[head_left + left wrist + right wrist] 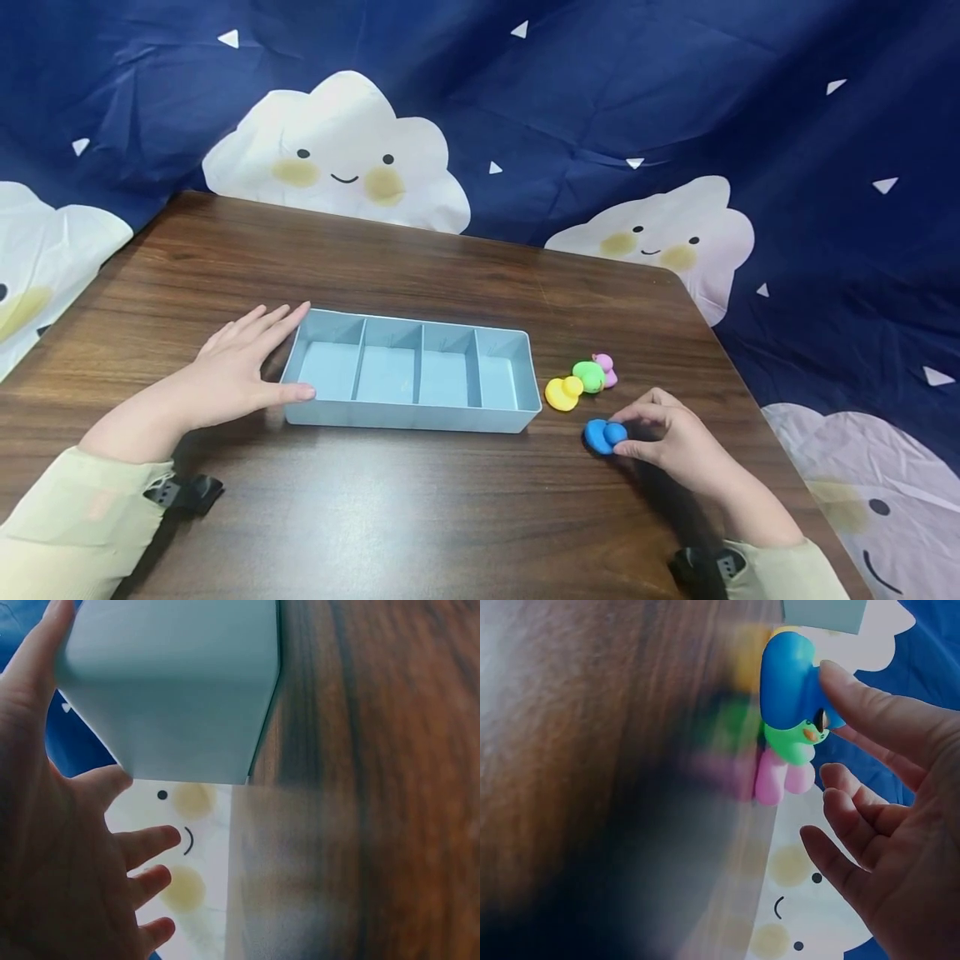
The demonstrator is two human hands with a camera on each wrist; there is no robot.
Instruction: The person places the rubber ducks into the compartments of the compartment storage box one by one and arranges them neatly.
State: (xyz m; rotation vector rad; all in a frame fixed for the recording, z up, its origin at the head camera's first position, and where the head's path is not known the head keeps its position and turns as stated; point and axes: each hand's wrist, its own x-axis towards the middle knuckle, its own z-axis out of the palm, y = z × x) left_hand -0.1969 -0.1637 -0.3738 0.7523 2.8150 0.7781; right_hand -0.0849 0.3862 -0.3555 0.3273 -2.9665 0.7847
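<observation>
Tabletop [450, 500] holds a partly-hidden pink toy [603, 364]; right grip [681, 437] pinches blue toy [597, 437], left grip [234, 367] splays against tray [412, 417].

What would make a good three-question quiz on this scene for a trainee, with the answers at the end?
1. What color is the toy duck in the right hand?
2. True or false: both hands are holding ducks.
3. How many compartments does the tray have? A: three. B: four. C: five.

Key:
1. Blue.
2. False; the left hand touches one end of the tray and holds no duck.
3. B.
</observation>
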